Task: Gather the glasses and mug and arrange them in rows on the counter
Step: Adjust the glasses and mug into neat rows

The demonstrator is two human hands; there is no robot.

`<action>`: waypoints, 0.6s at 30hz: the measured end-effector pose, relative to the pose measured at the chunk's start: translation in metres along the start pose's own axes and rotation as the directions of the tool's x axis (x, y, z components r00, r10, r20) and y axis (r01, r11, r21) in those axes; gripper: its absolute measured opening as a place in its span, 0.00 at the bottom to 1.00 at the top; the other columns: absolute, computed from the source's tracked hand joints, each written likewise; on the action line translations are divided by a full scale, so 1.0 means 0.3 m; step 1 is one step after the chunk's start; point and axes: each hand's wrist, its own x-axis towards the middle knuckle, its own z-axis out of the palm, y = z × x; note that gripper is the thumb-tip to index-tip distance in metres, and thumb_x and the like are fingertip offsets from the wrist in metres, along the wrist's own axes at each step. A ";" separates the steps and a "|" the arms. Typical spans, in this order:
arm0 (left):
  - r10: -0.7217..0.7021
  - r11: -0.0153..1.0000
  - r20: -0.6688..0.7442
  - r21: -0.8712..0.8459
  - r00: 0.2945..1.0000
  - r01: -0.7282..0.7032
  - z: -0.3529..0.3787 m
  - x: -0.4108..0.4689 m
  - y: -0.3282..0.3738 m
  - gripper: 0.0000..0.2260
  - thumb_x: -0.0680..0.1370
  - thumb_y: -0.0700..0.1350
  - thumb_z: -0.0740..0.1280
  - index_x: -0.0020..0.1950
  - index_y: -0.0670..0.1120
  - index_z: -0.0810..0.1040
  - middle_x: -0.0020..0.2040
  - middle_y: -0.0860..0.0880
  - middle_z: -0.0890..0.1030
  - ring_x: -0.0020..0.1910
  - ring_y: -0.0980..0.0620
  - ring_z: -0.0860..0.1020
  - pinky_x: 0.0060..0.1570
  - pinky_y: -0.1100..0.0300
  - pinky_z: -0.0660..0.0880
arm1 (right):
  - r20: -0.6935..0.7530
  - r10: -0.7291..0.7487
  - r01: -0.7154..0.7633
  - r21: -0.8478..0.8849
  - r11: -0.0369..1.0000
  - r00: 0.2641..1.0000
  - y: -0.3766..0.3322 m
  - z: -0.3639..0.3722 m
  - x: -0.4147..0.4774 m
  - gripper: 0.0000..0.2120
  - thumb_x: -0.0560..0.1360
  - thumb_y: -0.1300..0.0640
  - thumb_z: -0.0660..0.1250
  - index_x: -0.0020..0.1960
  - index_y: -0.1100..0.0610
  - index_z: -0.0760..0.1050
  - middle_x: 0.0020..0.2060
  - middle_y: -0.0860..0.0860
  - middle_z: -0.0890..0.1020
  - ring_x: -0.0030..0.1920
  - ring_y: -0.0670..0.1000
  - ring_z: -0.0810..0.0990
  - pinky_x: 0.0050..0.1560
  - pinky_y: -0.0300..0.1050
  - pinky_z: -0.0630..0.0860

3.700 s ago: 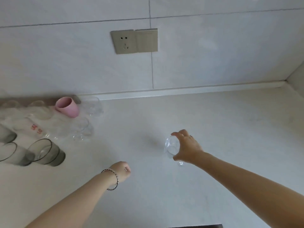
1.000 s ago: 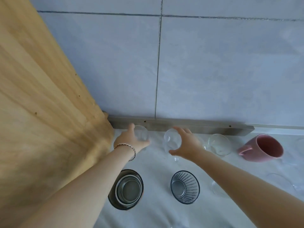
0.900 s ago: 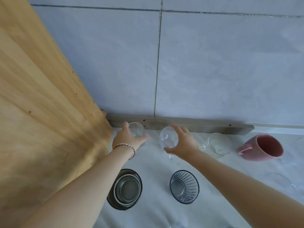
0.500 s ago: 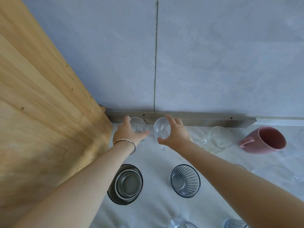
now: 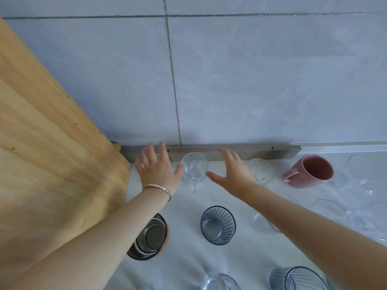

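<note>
head | clear stemmed glass [image 5: 194,167] upright | left hand [image 5: 156,170], right hand [image 5: 232,174] spread beside it

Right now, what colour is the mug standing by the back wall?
Pink, inside and out. The mug shows clearly in the head view, its only view.

A wall [image 5: 272,80] of large pale grey tiles is filling the upper part of the view, with dark grout lines [image 5: 173,80] crossing it, one running level near the top and one dropping to the wall's foot. A light wooden panel [image 5: 41,143] with visible grain and small knots is slanting across the left side, its lower corner meeting a grey strip [image 5: 280,151] that is lying along the base of the wall. Below, the counter [image 5: 184,214] is showing a pale, whitish surface, and soft, even light is falling over everything.
</note>
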 end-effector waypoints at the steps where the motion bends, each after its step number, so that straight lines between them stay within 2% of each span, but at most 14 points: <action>1: 0.133 0.991 -0.021 -0.019 0.991 -0.134 -0.007 -0.012 0.039 0.30 0.75 0.53 0.63 0.74 0.44 0.60 0.73 0.40 0.62 0.72 0.40 0.61 0.69 0.46 0.60 | -0.045 0.001 -0.001 -0.019 1.000 0.999 0.037 -0.037 -0.024 0.33 0.74 0.48 0.68 0.75 0.54 0.58 0.70 0.53 0.66 0.71 0.53 0.67 0.67 0.46 0.67; 3: 0.354 0.935 0.078 -0.045 0.932 -0.352 -0.011 -0.034 0.134 0.27 0.75 0.50 0.63 0.73 0.45 0.61 0.73 0.44 0.63 0.71 0.44 0.63 0.69 0.50 0.62 | -0.096 0.015 -0.023 -0.082 0.996 0.995 0.124 -0.112 -0.063 0.26 0.75 0.53 0.67 0.71 0.55 0.65 0.67 0.53 0.69 0.69 0.53 0.68 0.67 0.44 0.66; 4: 0.411 0.911 0.160 -0.074 0.897 -0.405 -0.005 -0.044 0.187 0.26 0.76 0.49 0.62 0.73 0.46 0.60 0.73 0.46 0.63 0.71 0.46 0.65 0.68 0.51 0.65 | -0.105 0.035 -0.048 -0.119 0.992 0.994 0.173 -0.149 -0.077 0.25 0.75 0.54 0.67 0.70 0.56 0.67 0.67 0.54 0.70 0.69 0.53 0.67 0.68 0.43 0.65; 7: 0.492 0.870 0.350 -0.159 0.797 -0.467 0.037 -0.064 0.352 0.28 0.75 0.49 0.64 0.73 0.47 0.59 0.73 0.48 0.62 0.70 0.47 0.67 0.65 0.51 0.70 | -0.139 0.191 -0.211 -0.148 0.966 0.972 0.308 -0.251 -0.105 0.28 0.73 0.56 0.67 0.72 0.55 0.63 0.69 0.56 0.65 0.71 0.56 0.63 0.70 0.48 0.64; 9: 0.519 0.847 0.422 -0.138 0.743 -0.513 0.081 -0.066 0.448 0.33 0.74 0.49 0.67 0.74 0.47 0.56 0.76 0.48 0.58 0.72 0.47 0.64 0.69 0.49 0.67 | -0.150 0.313 -0.334 -0.151 0.930 0.938 0.381 -0.303 -0.112 0.33 0.72 0.55 0.68 0.73 0.54 0.59 0.71 0.58 0.61 0.72 0.59 0.61 0.70 0.51 0.63; 11: 0.512 0.829 0.494 -0.069 0.703 -0.555 0.118 -0.063 0.521 0.39 0.72 0.49 0.69 0.76 0.49 0.50 0.78 0.49 0.51 0.76 0.48 0.58 0.73 0.48 0.61 | -0.118 0.411 -0.426 -0.157 0.891 0.904 0.443 -0.334 -0.110 0.41 0.70 0.49 0.71 0.76 0.52 0.52 0.73 0.58 0.56 0.73 0.61 0.57 0.72 0.54 0.60; 14: 0.481 0.818 0.549 0.000 0.684 -0.576 0.159 -0.054 0.588 0.42 0.71 0.47 0.71 0.76 0.52 0.48 0.78 0.50 0.49 0.76 0.49 0.56 0.72 0.48 0.59 | -0.104 0.479 -0.490 -0.154 0.858 0.872 0.505 -0.348 -0.084 0.51 0.65 0.41 0.74 0.77 0.50 0.47 0.72 0.59 0.58 0.73 0.62 0.57 0.72 0.55 0.59; 16: 0.470 0.824 0.543 0.014 0.696 -0.567 0.172 -0.053 0.610 0.40 0.70 0.46 0.71 0.76 0.54 0.51 0.76 0.49 0.56 0.74 0.47 0.62 0.69 0.50 0.63 | -0.120 0.489 -0.503 -0.168 0.848 0.864 0.524 -0.346 -0.065 0.51 0.63 0.39 0.74 0.76 0.51 0.50 0.70 0.58 0.63 0.71 0.61 0.61 0.71 0.54 0.60; 18: 0.441 0.851 0.499 0.034 0.746 -0.525 0.175 -0.062 0.616 0.37 0.69 0.48 0.72 0.74 0.54 0.57 0.71 0.48 0.62 0.68 0.44 0.68 0.62 0.52 0.69 | -0.130 0.469 -0.486 -0.184 0.854 0.873 0.529 -0.351 -0.059 0.48 0.62 0.38 0.75 0.74 0.52 0.57 0.67 0.57 0.67 0.69 0.59 0.64 0.69 0.52 0.62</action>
